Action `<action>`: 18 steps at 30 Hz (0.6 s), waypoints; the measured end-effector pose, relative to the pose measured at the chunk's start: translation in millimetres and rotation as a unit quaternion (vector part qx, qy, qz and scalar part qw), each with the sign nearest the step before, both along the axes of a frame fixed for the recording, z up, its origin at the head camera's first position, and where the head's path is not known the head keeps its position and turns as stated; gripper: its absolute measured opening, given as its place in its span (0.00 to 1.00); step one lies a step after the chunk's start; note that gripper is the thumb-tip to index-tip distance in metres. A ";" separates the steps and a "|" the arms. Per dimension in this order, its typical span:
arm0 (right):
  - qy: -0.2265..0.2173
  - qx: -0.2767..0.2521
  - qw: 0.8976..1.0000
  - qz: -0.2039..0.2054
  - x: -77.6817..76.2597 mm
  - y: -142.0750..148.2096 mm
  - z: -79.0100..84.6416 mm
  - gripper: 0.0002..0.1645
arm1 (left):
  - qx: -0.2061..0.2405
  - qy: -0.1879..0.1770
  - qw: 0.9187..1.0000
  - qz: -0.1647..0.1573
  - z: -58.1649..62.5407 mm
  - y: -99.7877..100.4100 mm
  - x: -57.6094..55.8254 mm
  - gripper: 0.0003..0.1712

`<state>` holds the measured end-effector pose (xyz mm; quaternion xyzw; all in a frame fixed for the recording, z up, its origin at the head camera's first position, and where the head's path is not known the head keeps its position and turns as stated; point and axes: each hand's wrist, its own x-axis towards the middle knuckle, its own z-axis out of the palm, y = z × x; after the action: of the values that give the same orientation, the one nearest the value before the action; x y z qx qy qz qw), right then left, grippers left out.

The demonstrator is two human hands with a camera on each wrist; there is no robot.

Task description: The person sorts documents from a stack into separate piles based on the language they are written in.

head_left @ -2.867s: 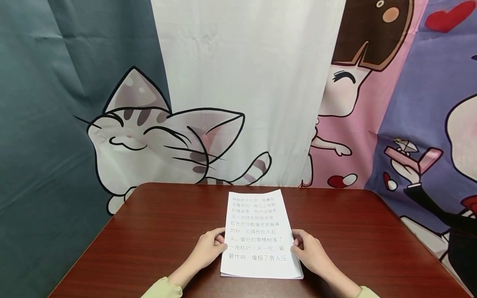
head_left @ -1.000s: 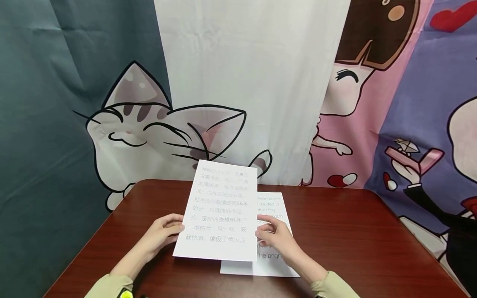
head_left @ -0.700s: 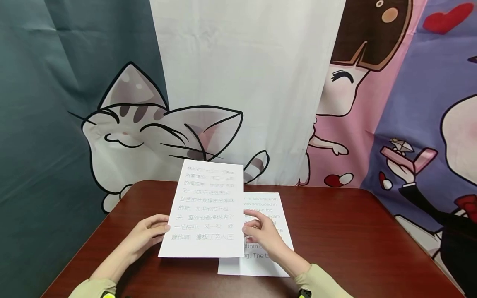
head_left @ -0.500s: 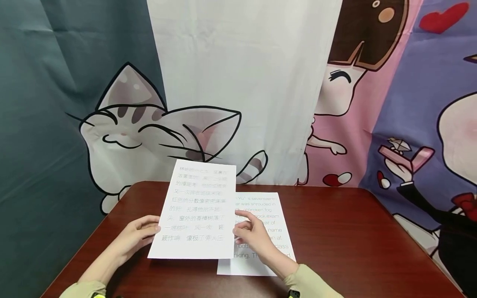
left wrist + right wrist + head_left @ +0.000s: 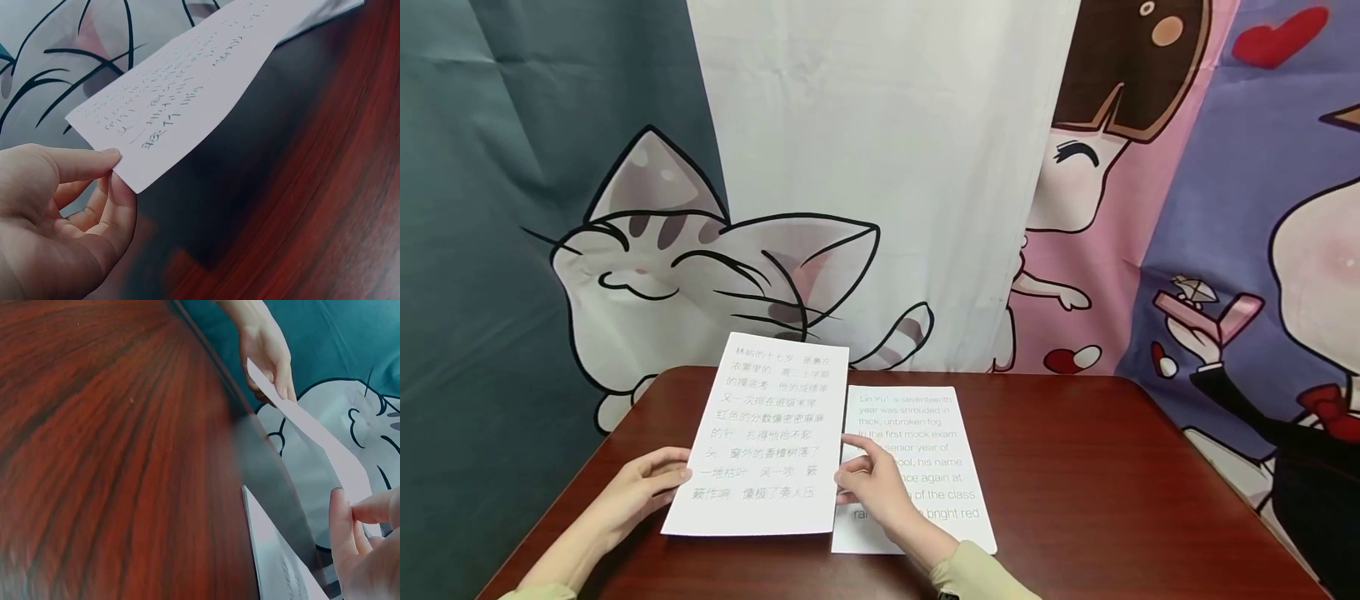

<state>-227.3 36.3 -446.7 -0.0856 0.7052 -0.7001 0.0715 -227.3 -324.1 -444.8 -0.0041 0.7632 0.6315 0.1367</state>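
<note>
A white sheet of paper (image 5: 760, 433) printed with Chinese characters is held up over the left part of the table, tilted and raised off the wood. My left hand (image 5: 643, 492) pinches its left edge between thumb and fingers, which the left wrist view shows close up at the sheet's corner. On the opposite edge, my right hand (image 5: 876, 487) pinches the same sheet. Beneath the right hand lies a stack of paper (image 5: 925, 442) whose top page carries English text. The right hand and forearm cover part of that text.
The dark red-brown wooden table (image 5: 1075, 483) extends to the right of the stack. Behind it hangs a curtain (image 5: 887, 125) printed with a cartoon cat and figures.
Both hands have lifted the Chinese-text sheet off the stack and carried it left, uncovering the English page. In the last half second the sheet has moved further left and lower.
</note>
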 end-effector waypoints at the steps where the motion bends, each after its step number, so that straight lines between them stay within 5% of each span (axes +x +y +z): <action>1: -0.001 0.001 1.000 -0.001 0.5 -1.7 -0.4 0.36 | -0.001 -0.001 1.000 0.002 -0.7 -1.3 -0.3 0.13; 18: 0.008 0.035 0.999 -0.003 -3.1 -21.4 -10.4 0.32 | -0.037 -0.002 0.999 -0.025 -8.7 -17.1 -0.8 0.19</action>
<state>-230.4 14.8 -457.2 -0.0867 0.7300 -0.6746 0.0673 -228.1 -341.3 -453.5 0.0083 0.7856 0.5993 0.1537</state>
